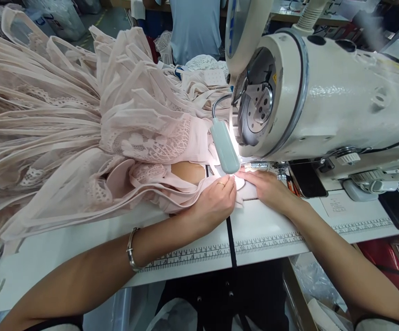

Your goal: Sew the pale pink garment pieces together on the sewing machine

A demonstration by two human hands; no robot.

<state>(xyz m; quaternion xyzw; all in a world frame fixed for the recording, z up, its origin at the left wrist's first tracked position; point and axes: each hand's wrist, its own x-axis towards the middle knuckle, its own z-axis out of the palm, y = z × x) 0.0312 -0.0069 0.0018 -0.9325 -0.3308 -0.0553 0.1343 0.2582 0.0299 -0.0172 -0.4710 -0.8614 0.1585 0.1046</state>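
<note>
My left hand [216, 200], with a ring on one finger, pinches the edge of a pale pink lace bra [182, 191] just in front of the sewing machine [337, 92]. Beside it, my right hand [270, 188] stretches its fingers over the fabric, their tips close to the left hand's. A small green lamp [225, 147] on a bendable neck hangs right above the fingertips and lights the spot. The needle area lies behind the lamp and cannot be made out. Joined to the work, a large pile of pink bras [116, 110] spreads leftward.
A printed ruler [192, 255] runs along the front edge of the white table [82, 230]. Dark phones [308, 179] and a paper label [335, 203] lie at the right. Across the table is a person in a blue shirt [195, 30].
</note>
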